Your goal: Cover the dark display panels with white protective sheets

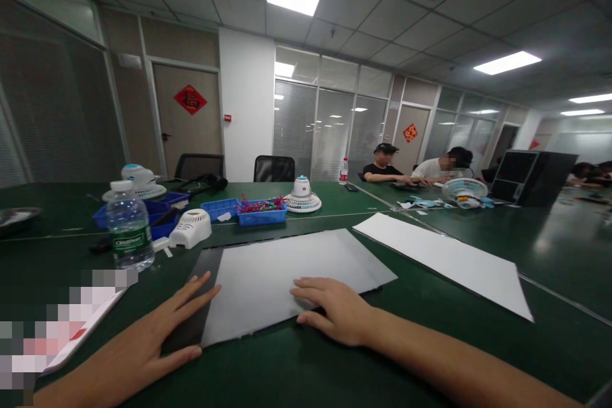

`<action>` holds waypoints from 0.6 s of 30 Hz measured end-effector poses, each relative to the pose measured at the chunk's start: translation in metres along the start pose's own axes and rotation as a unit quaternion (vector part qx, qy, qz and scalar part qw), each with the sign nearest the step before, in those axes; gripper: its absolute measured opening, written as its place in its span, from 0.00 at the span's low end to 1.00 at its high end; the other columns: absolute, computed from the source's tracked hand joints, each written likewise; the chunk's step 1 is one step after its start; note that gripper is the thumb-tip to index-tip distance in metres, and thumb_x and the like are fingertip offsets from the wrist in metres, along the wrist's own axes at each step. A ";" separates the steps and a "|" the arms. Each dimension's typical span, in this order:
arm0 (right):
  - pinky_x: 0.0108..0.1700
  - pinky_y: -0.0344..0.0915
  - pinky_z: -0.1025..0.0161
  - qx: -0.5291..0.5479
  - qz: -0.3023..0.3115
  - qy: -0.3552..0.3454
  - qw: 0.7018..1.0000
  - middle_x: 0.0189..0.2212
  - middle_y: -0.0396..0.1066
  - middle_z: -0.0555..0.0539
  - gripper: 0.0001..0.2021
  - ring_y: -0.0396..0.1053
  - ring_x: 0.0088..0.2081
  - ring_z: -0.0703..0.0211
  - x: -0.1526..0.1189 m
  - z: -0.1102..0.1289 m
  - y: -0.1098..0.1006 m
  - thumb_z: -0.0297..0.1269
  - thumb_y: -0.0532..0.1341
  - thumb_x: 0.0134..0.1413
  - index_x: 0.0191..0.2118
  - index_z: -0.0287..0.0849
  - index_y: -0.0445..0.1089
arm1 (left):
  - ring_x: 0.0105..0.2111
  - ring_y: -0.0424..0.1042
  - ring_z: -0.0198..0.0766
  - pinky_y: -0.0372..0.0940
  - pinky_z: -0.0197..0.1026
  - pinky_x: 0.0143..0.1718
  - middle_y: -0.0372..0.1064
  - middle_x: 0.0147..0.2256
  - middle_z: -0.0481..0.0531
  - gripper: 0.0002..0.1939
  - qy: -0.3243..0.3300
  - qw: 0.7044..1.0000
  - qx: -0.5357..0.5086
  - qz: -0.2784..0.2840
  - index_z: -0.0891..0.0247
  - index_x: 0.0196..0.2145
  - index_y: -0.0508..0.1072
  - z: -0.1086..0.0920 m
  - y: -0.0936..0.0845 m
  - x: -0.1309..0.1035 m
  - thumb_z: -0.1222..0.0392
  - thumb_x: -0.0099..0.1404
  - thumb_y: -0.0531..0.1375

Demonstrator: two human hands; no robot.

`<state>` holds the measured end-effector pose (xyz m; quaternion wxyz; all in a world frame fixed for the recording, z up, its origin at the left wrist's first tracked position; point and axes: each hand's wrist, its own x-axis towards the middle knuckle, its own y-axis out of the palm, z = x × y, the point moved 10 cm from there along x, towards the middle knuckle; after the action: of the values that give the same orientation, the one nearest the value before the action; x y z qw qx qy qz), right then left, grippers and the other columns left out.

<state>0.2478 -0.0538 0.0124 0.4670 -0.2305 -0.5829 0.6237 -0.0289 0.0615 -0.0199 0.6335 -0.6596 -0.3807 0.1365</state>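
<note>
A pale translucent sheet [272, 268] lies in front of me on the green table. Its left part looks dark, like a black sheet [190, 325] showing at that side. My left hand [167, 325] rests with fingers spread over the dark part, its fingertips at the pale sheet's left edge. My right hand [337, 309] lies at the near edge of the pale sheet, fingers stretched over it and thumb apart. Neither hand grips anything. To the right lies a separate white sheet [444, 261], apart from both hands.
A water bottle [128, 226] stands at the left, behind a partly blurred flat item [71, 331]. Beyond the sheets are a white plastic housing [191, 228], a blue tray [262, 215] of coloured wires and a white fan part [303, 196]. Two people sit across the table.
</note>
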 end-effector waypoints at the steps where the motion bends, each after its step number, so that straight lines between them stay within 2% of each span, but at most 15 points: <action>1: 0.65 0.56 0.55 0.000 -0.010 0.022 1.000 0.65 0.63 0.44 0.29 0.61 0.64 0.53 -0.001 -0.008 -0.003 0.56 0.51 0.67 0.66 0.46 0.63 | 0.68 0.52 0.58 0.62 0.60 0.62 0.43 0.70 0.38 0.35 0.004 0.999 -0.008 0.033 0.32 0.65 0.55 -0.002 0.005 0.000 0.37 0.63 0.60; 3: 0.65 0.56 0.53 -0.036 -0.036 0.091 0.994 0.63 0.65 0.43 0.28 0.62 0.63 0.52 -0.004 -0.036 -0.013 0.56 0.48 0.68 0.64 0.46 0.65 | 0.69 0.48 0.60 0.60 0.65 0.63 0.43 0.70 0.37 0.31 0.007 0.996 -0.027 0.089 0.31 0.63 0.60 -0.003 0.013 0.000 0.38 0.63 0.60; 4: 0.65 0.56 0.51 -0.061 -0.048 0.127 0.989 0.62 0.67 0.42 0.29 0.63 0.63 0.49 -0.007 -0.051 -0.019 0.56 0.47 0.69 0.62 0.44 0.67 | 0.69 0.47 0.60 0.59 0.65 0.63 0.44 0.70 0.37 0.31 0.004 0.995 -0.032 0.098 0.32 0.63 0.61 -0.001 0.014 0.000 0.38 0.64 0.60; 6: 0.64 0.56 0.46 -0.098 -0.059 0.173 0.978 0.60 0.68 0.37 0.31 0.64 0.62 0.44 -0.014 -0.079 -0.027 0.56 0.45 0.69 0.59 0.39 0.71 | 0.69 0.47 0.59 0.58 0.64 0.64 0.45 0.70 0.38 0.31 -0.019 0.995 -0.034 0.094 0.34 0.64 0.62 0.009 0.015 -0.001 0.37 0.64 0.59; 8: 0.62 0.58 0.45 -0.109 -0.053 0.181 0.976 0.58 0.70 0.34 0.31 0.66 0.60 0.42 -0.018 -0.094 -0.029 0.55 0.45 0.69 0.56 0.38 0.73 | 0.68 0.51 0.58 0.60 0.61 0.63 0.45 0.70 0.41 0.33 -0.055 0.995 -0.033 0.074 0.39 0.65 0.61 0.024 0.018 -0.002 0.36 0.65 0.57; 10: 0.59 0.60 0.48 -0.111 -0.038 0.172 0.978 0.55 0.73 0.37 0.29 0.69 0.56 0.45 -0.019 -0.097 -0.027 0.55 0.46 0.69 0.54 0.40 0.75 | 0.67 0.54 0.59 0.64 0.59 0.61 0.46 0.70 0.44 0.37 -0.080 0.995 -0.031 0.050 0.44 0.67 0.59 0.037 0.021 -0.004 0.35 0.64 0.57; 12: 0.58 0.61 0.51 -0.114 -0.029 0.155 0.981 0.54 0.74 0.40 0.28 0.70 0.55 0.47 -0.019 -0.090 -0.024 0.55 0.46 0.69 0.53 0.42 0.75 | 0.66 0.55 0.59 0.65 0.59 0.61 0.47 0.70 0.47 0.39 -0.088 0.995 -0.023 0.035 0.47 0.68 0.56 0.044 0.024 -0.005 0.35 0.64 0.58; 16: 0.58 0.60 0.55 -0.121 -0.024 0.130 0.984 0.53 0.75 0.44 0.26 0.70 0.53 0.51 -0.015 -0.073 -0.019 0.56 0.48 0.68 0.52 0.45 0.76 | 0.67 0.52 0.59 0.62 0.62 0.62 0.49 0.69 0.43 0.36 -0.080 0.996 -0.011 0.038 0.42 0.68 0.56 0.042 0.026 -0.004 0.37 0.65 0.57; 18: 0.57 0.60 0.58 -0.125 -0.030 0.142 0.981 0.52 0.76 0.45 0.27 0.71 0.52 0.53 -0.014 -0.080 -0.023 0.56 0.47 0.68 0.53 0.46 0.75 | 0.68 0.49 0.59 0.60 0.64 0.63 0.49 0.69 0.42 0.34 -0.076 0.996 -0.007 0.048 0.39 0.67 0.57 0.039 0.026 -0.004 0.37 0.66 0.56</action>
<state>0.3278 -0.0277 0.0130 0.5310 -0.3561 -0.5907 0.4922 -0.0487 0.0897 -0.0515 0.5909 -0.6690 -0.3970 0.2136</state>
